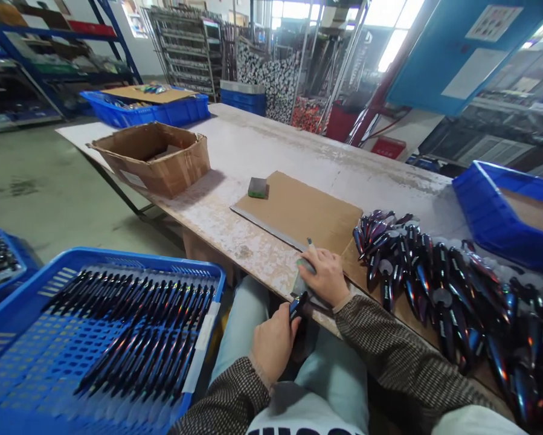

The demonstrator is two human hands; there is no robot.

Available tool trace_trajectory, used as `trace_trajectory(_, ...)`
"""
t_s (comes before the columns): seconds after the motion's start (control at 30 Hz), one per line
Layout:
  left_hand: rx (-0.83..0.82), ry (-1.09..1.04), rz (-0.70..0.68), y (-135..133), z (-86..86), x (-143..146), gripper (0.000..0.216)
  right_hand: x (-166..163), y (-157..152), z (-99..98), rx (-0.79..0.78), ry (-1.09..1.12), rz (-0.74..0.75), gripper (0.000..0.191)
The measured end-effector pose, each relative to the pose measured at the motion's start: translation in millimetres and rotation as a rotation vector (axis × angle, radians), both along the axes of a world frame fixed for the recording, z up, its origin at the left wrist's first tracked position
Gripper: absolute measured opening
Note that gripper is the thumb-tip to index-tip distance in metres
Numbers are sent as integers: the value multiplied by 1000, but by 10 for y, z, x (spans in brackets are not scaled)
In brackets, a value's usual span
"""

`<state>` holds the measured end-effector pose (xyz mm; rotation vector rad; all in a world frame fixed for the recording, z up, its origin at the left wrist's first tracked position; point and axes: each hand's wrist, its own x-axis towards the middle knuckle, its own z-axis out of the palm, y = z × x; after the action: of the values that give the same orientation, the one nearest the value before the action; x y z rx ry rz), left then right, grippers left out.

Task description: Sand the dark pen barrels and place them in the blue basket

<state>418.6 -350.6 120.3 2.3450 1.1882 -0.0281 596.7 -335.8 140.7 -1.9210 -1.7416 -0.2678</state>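
You sit at a worn white workbench [253, 151] in a workshop lined with blue shelving [58, 60]. Your left hand [273, 344] closes around a dark glossy pen [298, 305], its end just beside your right hand [325, 275], whose fingers [325, 266] curl onto a grey pad [301, 285].

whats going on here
A seated person grips a dark glossy pen in their left hand, close to a grey-green block, perhaps a sanding sponge, held under their right hand at the edge of a workbench. A heap of iridescent pens lies to the right on a cardboard sheet, and rows of similar pens lie in a blue crate to the left.
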Motion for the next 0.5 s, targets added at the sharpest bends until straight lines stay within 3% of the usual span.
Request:
trace_trajectory(0.2,-17,0,8,3,-18,2,29,-30,-19,-8,-14,-55,26,20)
trace_trajectory(0.33,-12,-19,14,4,-40,-13,26,186,-26,21,-39,-65,-72,14)
trace_trajectory(0.5,-31,-41,20,-15,-64,-18,27,332,-92,81,38,-52,-89,17)
